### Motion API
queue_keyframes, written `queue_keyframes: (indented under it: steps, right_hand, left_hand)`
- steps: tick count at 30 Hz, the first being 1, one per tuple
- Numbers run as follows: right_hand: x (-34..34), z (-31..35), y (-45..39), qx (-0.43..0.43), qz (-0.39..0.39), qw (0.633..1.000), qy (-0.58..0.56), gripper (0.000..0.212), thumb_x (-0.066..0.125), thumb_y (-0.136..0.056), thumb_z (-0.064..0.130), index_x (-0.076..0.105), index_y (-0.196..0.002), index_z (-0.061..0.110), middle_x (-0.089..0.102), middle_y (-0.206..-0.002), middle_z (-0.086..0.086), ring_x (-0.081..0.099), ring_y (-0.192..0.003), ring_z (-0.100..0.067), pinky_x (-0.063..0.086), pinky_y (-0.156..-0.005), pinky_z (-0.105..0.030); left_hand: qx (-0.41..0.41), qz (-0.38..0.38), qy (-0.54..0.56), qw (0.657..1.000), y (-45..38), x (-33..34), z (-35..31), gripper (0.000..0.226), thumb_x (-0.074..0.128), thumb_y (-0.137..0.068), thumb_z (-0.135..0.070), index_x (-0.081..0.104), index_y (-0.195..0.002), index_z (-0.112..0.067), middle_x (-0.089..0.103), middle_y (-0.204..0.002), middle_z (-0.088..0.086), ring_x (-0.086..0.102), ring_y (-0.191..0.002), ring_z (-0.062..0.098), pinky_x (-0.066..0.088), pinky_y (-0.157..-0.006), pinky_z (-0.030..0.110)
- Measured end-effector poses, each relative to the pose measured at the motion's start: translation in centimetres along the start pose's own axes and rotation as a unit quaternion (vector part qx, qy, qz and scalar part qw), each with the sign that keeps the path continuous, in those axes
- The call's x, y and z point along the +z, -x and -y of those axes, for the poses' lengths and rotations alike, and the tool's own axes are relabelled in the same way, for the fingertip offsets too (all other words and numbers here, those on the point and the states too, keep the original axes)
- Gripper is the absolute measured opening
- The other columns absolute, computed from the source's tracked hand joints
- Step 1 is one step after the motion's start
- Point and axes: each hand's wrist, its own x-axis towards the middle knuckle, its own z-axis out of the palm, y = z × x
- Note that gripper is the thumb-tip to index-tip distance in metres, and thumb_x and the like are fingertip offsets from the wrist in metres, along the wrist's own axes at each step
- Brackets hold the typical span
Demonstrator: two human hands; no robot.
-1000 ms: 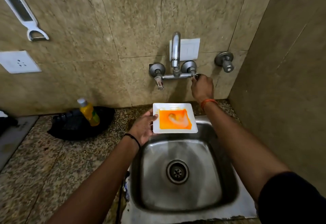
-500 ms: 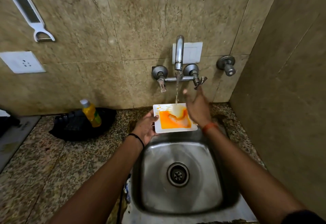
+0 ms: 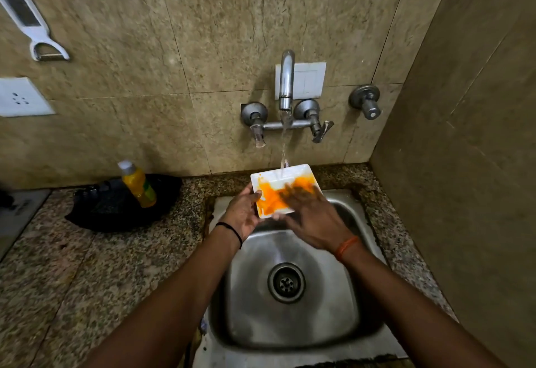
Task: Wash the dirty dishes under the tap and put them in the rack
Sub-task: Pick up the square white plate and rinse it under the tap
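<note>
A square white plate (image 3: 272, 179) smeared with orange sauce is held over the back of the steel sink (image 3: 290, 324). Water runs from the wall tap (image 3: 286, 77) onto the plate's far edge. My left hand (image 3: 242, 214) grips the plate's left edge, thumb on the rim. Fingers straight, my right hand (image 3: 311, 214) lies flat on the plate's orange face and covers its right half; it is blurred.
A yellow soap bottle (image 3: 137, 183) stands on a black mat (image 3: 116, 208) on the granite counter left of the sink. A white peeler (image 3: 29, 19) hangs on the wall. A side wall closes in on the right. No rack is in view.
My right hand left the tap's right handle and came down flat onto the plate. Water started running. The plate's orange smear has spread.
</note>
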Motion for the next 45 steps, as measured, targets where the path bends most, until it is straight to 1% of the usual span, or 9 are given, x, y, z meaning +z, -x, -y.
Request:
queue_keyframes:
  steps: [6, 10, 14, 20, 23, 31, 36, 42, 45]
  right_hand:
    - [0.7, 1.7, 0.1, -0.023, 0.055, 0.996, -0.065, 0.088, 0.021, -0.084, 0.077, 0.022, -0.153, 0.022, 0.019, -0.16, -0.002, 0.014, -0.149, -0.016, 0.014, -0.122, -0.039]
    - [0.7, -0.2, -1.2, 0.096, 0.012, 0.995, -0.034, 0.096, 0.012, -0.081, 0.082, 0.02, -0.153, 0.019, 0.017, -0.16, -0.011, 0.012, -0.149, -0.023, 0.01, -0.121, -0.038]
    - [0.6, 1.6, -0.8, -0.002, 0.052, 0.996, -0.078, 0.076, 0.03, -0.093, 0.068, 0.017, -0.154, 0.025, 0.015, -0.161, 0.0, 0.01, -0.149, -0.015, 0.011, -0.122, -0.04]
    - [0.0, -0.2, -1.2, 0.077, -0.005, 0.997, -0.029, 0.101, 0.0, -0.076, 0.081, 0.022, -0.153, 0.02, 0.017, -0.161, -0.008, 0.007, -0.15, -0.02, 0.003, -0.12, -0.04]
    - [0.3, 1.5, -0.2, -0.013, 0.023, 0.997, -0.071, 0.079, 0.019, -0.088, 0.073, 0.023, -0.153, 0.026, 0.019, -0.16, 0.002, 0.011, -0.149, -0.015, 0.009, -0.122, -0.038]
    - [0.4, 1.2, 0.3, 0.011, 0.008, 0.998, -0.055, 0.074, 0.023, -0.093, 0.069, 0.03, -0.15, 0.022, 0.023, -0.159, -0.002, 0.015, -0.148, -0.017, 0.007, -0.121, -0.038]
    - [-0.3, -0.7, -0.4, 0.124, -0.04, 0.991, 0.019, 0.097, -0.01, -0.078, 0.076, 0.03, -0.15, 0.025, 0.024, -0.159, -0.003, 0.01, -0.15, -0.02, -0.007, -0.12, -0.049]
    - [-0.6, 2.3, -0.3, -0.005, 0.015, 0.998, -0.061, 0.066, 0.028, -0.096, 0.061, 0.032, -0.15, 0.023, 0.028, -0.158, -0.001, 0.021, -0.147, -0.016, 0.009, -0.121, -0.039]
    - [-0.7, -0.2, -1.6, 0.108, -0.007, 0.994, -0.001, 0.07, 0.02, -0.094, 0.064, 0.031, -0.15, 0.022, 0.027, -0.158, -0.005, 0.02, -0.147, -0.02, 0.011, -0.12, -0.042]
  left_hand:
    - [-0.012, 0.0, -0.021, 1.0, -0.4, 0.4, 0.5, 0.039, 0.04, -0.098, -0.002, 0.051, -0.133, -0.016, 0.073, -0.085, 0.003, 0.071, -0.069, 0.017, 0.058, -0.055, 0.033]
    - [-0.004, -0.006, -0.026, 1.0, -0.8, 0.7, 0.1, 0.037, 0.04, -0.099, -0.006, 0.05, -0.132, -0.018, 0.067, -0.097, 0.005, 0.065, -0.078, 0.022, 0.055, -0.049, 0.029]
    - [-0.001, -0.013, -0.025, 1.0, -1.2, 0.7, -0.2, 0.033, 0.04, -0.1, -0.007, 0.054, -0.126, -0.02, 0.068, -0.094, 0.005, 0.064, -0.078, 0.022, 0.057, -0.052, 0.031]
    - [0.017, -0.005, -0.026, 0.999, -1.5, 0.5, -0.2, 0.037, 0.043, -0.098, -0.008, 0.05, -0.132, -0.021, 0.067, -0.102, 0.005, 0.063, -0.086, 0.024, 0.054, -0.064, 0.037]
    - [0.018, -0.012, -0.029, 0.999, -1.6, 0.3, -0.2, 0.038, 0.042, -0.098, -0.007, 0.051, -0.133, -0.02, 0.067, -0.1, 0.006, 0.062, -0.085, 0.024, 0.053, -0.07, 0.038]
    - [0.02, -0.004, -0.037, 0.999, -1.5, 0.9, 0.0, 0.037, 0.041, -0.1, -0.009, 0.05, -0.133, -0.023, 0.063, -0.115, 0.011, 0.062, -0.089, 0.025, 0.052, -0.073, 0.039]
    - [0.028, -0.004, -0.016, 0.999, -2.0, 1.1, 0.2, 0.04, 0.042, -0.099, -0.007, 0.047, -0.137, -0.018, 0.062, -0.117, 0.012, 0.061, -0.093, 0.027, 0.052, -0.072, 0.039]
    - [0.022, -0.012, -0.013, 1.0, -1.8, 0.9, -0.3, 0.035, 0.041, -0.1, -0.009, 0.051, -0.131, -0.022, 0.067, -0.102, 0.008, 0.063, -0.082, 0.023, 0.055, -0.057, 0.031]
    - [0.018, 0.003, -0.01, 1.0, -1.5, 0.8, -0.2, 0.036, 0.041, -0.1, -0.008, 0.049, -0.133, -0.019, 0.065, -0.106, 0.009, 0.062, -0.089, 0.025, 0.054, -0.064, 0.035]
